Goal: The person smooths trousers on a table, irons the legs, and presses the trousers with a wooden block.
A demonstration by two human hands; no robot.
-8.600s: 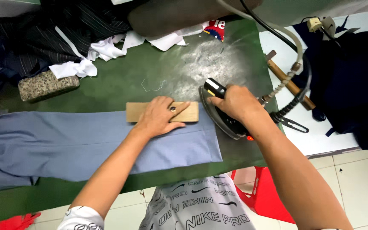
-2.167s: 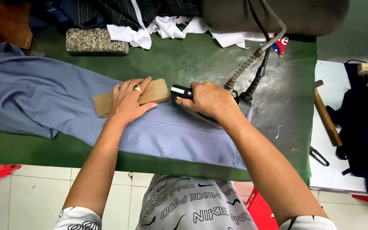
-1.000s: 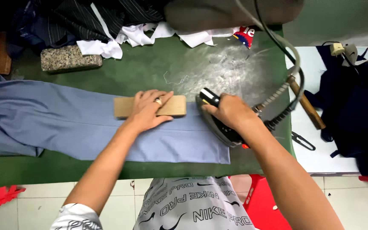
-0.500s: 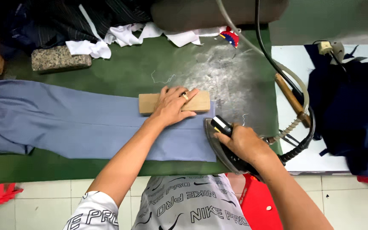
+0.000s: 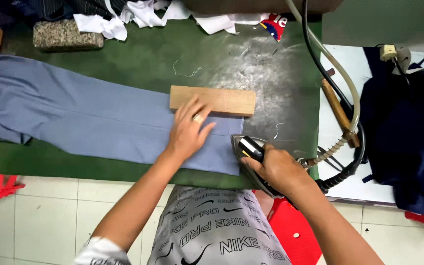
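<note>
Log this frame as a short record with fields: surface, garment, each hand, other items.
surface: green table
garment: blue trousers laid flat along the table
left hand: open, palm flat on the trousers, fingertips at the wooden block
right hand: gripping the iron at the trouser hem, near the table's front edge
other items: stone block, white scraps, dark cloth on the side table

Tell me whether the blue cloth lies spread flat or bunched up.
Spread flat: the blue cloth lies smooth along the green table under the left hand.
</note>
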